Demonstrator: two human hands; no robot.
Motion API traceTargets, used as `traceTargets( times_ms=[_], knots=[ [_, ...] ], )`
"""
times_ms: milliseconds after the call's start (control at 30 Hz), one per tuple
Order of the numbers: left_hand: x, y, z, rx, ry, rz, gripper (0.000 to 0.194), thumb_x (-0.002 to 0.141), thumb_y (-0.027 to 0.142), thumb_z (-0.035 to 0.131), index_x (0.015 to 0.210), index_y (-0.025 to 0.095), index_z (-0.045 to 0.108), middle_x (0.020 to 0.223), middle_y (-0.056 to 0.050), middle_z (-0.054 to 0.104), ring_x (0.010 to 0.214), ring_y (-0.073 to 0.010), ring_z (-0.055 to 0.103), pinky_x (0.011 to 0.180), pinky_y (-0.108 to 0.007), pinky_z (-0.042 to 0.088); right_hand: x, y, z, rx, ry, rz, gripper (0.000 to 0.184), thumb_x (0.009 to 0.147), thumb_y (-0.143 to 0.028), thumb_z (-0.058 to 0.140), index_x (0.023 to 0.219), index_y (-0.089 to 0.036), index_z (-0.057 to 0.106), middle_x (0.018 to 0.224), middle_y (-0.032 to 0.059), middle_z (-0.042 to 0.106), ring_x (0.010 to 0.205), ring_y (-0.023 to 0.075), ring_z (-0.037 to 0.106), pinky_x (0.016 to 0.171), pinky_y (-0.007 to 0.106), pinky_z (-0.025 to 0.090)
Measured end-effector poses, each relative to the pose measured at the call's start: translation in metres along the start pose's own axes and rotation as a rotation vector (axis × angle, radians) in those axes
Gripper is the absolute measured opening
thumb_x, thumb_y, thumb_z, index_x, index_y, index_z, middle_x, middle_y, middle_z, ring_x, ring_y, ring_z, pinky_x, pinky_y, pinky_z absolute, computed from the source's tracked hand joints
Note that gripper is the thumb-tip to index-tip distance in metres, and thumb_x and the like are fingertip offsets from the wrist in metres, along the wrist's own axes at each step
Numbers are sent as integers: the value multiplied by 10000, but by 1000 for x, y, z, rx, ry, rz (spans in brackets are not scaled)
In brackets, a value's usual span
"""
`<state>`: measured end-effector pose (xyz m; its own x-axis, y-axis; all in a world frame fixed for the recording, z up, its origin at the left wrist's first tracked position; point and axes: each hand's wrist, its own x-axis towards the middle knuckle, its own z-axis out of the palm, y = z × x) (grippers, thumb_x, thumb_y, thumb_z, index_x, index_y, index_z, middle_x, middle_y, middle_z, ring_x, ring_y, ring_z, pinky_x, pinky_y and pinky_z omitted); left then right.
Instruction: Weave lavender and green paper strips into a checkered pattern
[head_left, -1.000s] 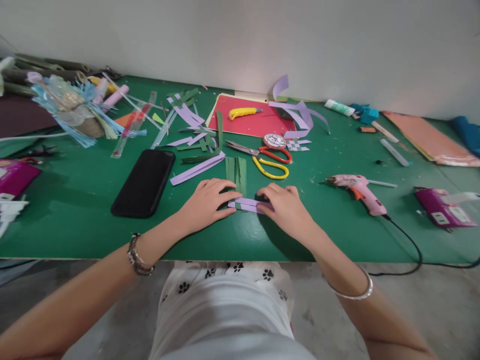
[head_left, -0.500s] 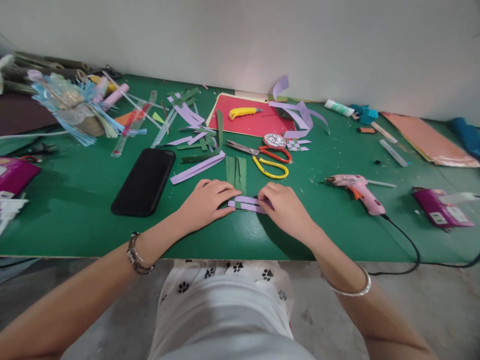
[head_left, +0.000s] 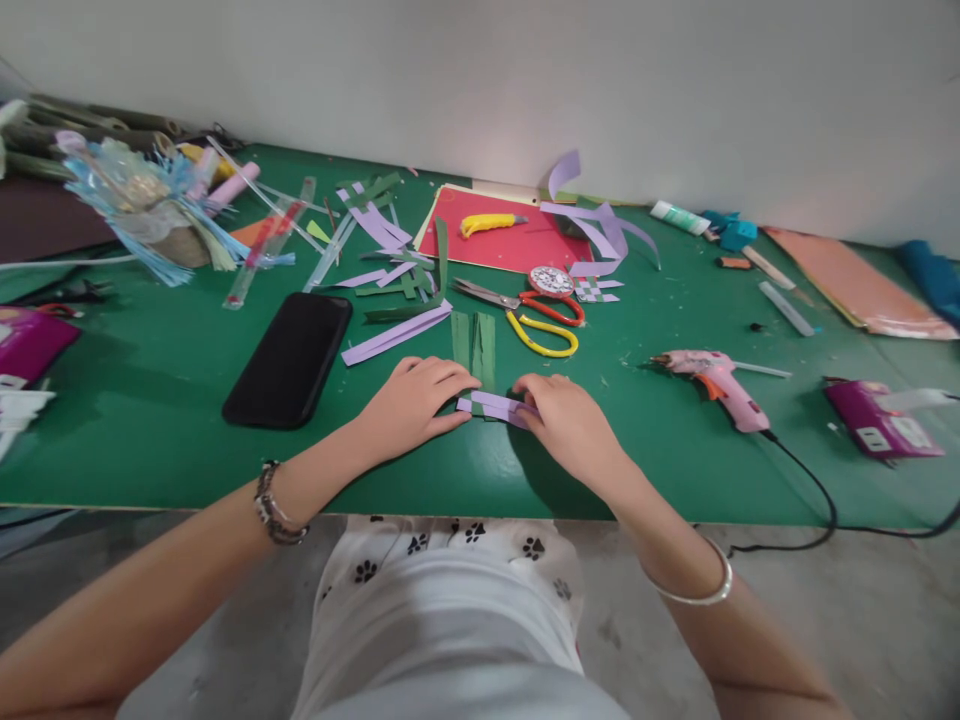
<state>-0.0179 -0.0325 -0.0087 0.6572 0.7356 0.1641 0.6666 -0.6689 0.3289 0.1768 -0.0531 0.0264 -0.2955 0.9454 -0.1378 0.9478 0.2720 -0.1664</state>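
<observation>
The left hand (head_left: 424,400) lies flat near the front of the table (head_left: 465,475), hardly shifted from half a second ago, its thumb and forefinger spread apart about the left end of the purple strips (head_left: 496,405). Over at the other end, the right hand (head_left: 574,425) has the strips pinched between thumb and fingers. A moment earlier I could see a clear gap between the two strips toward that hand; now it has closed and they lie against each other, perhaps overlapping slightly. They cross the near end of the green strips (head_left: 484,350), which run away from the person, between the two hands. Everything else sits as it did: the phone (head_left: 289,360) beyond the left wrist, the scissors (head_left: 511,302) lying open past the green strips, the glue gun (head_left: 721,378) well off to the right.
</observation>
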Motion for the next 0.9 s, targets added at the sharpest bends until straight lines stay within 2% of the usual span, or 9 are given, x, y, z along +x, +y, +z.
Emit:
traceTargets(
  times_ms=[267,400,467,600,733,900],
  knots=[
    [-1,1,-1,-5,-1,-4,242,863,311,489,1072,212,559,1077,-33,609,982,-198,535,813,-326,304,3,1,0,-43,-26,-61,117,799,-119,478,764,-157,583,781,66,628,751,186,514,646,278,315],
    [-1,0,-1,-5,-4,1,244,867,311,482,1078,214,556,1081,-35,608,984,-197,534,815,-327,302,2,0,-5,-48,13,-103,92,791,-122,471,758,-163,547,804,59,599,769,186,504,640,281,297],
    [-1,0,-1,-5,-2,4,252,868,310,480,1089,213,551,1085,-38,606,992,-198,532,819,-327,302,3,2,-9,16,10,-122,95,796,-113,448,783,-169,523,732,26,581,690,156,491,646,277,296],
    [-1,0,-1,5,-15,6,270,873,309,466,1117,219,538,1094,-43,602,1000,-204,531,818,-332,309,10,10,-13,218,-45,-148,116,786,-116,447,869,-181,494,610,-42,520,571,111,446,645,255,312],
    [0,0,-2,4,-36,-7,286,871,309,461,1133,218,530,1103,-53,595,1008,-215,530,839,-353,318,23,18,-15,365,-119,-121,188,739,-148,502,923,-181,518,708,-18,581,647,113,507,633,236,336],
    [0,-1,-1,-34,-31,-27,317,860,317,467,1145,187,516,1152,-74,560,1029,-222,516,865,-362,353,35,21,-18,399,-250,-101,138,757,-274,503,775,-163,582,748,17,607,681,124,527,608,236,359]
  ],
)
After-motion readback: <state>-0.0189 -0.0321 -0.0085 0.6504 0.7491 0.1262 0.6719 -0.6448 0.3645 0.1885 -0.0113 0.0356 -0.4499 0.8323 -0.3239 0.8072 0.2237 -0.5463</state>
